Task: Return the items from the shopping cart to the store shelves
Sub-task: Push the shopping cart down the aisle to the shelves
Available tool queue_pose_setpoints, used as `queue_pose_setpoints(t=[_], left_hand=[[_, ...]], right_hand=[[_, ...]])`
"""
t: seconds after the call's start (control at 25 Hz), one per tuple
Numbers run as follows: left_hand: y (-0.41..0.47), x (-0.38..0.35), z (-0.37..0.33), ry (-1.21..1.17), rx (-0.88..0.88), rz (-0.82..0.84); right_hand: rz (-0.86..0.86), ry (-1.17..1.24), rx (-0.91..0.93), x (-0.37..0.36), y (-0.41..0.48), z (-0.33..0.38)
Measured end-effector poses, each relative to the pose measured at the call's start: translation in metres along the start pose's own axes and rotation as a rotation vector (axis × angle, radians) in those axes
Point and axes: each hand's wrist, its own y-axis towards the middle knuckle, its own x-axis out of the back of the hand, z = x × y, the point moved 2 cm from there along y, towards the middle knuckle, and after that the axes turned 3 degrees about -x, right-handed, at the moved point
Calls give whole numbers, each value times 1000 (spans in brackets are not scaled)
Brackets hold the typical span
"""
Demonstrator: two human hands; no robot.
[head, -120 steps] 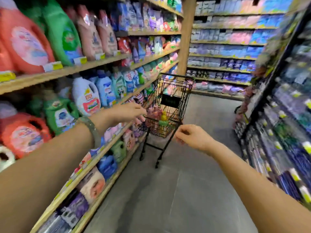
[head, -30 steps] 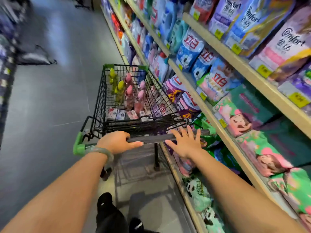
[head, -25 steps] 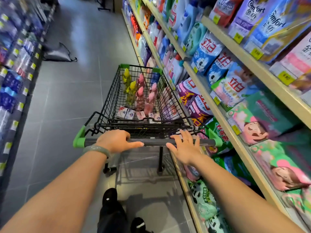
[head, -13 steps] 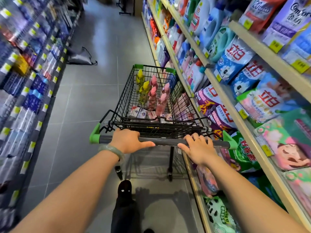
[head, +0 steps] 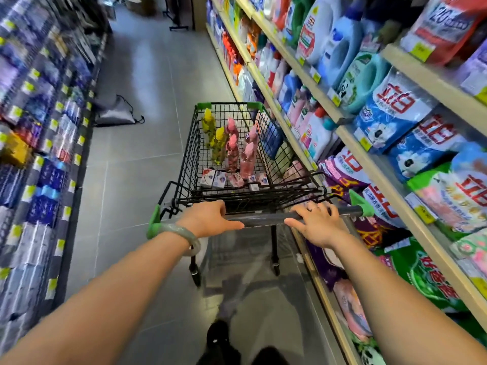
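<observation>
A black wire shopping cart (head: pixel 189 143) with green corner caps stands in the aisle, close to the shelves on the right. Its grey handle bar (head: pixel 259 219) runs across in front of me. My left hand (head: pixel 208 218) is wrapped around the bar's left part; a pale green bangle sits on that wrist. My right hand (head: pixel 315 222) grips the bar's right part. Inside the cart stand yellow bottles (head: pixel 214 138) and pink bottles (head: pixel 241 148), with several small flat soap boxes (head: pixel 226 179) lying on the cart floor.
Wooden shelves (head: pixel 350 139) on the right hold detergent jugs and bags. Dark shelves (head: pixel 39 133) with blue and purple packs line the left. A grey drawstring bag (head: pixel 116 114) lies on the floor by the left shelves. My shoe (head: pixel 217 335) shows below.
I reached the cart's handle and took it with both hands. Over the last second my right hand closed from flat on the bar to a grip, and the view swung along the aisle.
</observation>
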Motion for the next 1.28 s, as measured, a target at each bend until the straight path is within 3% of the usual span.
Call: queue_pose_setpoints(t=[0.16, 0.4, 0.72, 0.88, 1.12, 1.28], left_hand=[[28, 31, 51, -24, 96, 67], [88, 75, 81, 98, 180, -9], [214, 160, 122, 37, 236, 34], [274, 203, 142, 78, 322, -97], [351, 264, 161, 31, 466, -221], [413, 303, 190, 18, 465, -242]], right_hand=[[-42, -2, 2, 24, 47, 15], [-57, 30, 21, 64, 137, 35], [105, 103, 31, 144, 295, 57], [191, 149, 76, 177, 390, 74], [6, 47, 22, 220, 480, 113], [29, 51, 29, 246, 547, 128]])
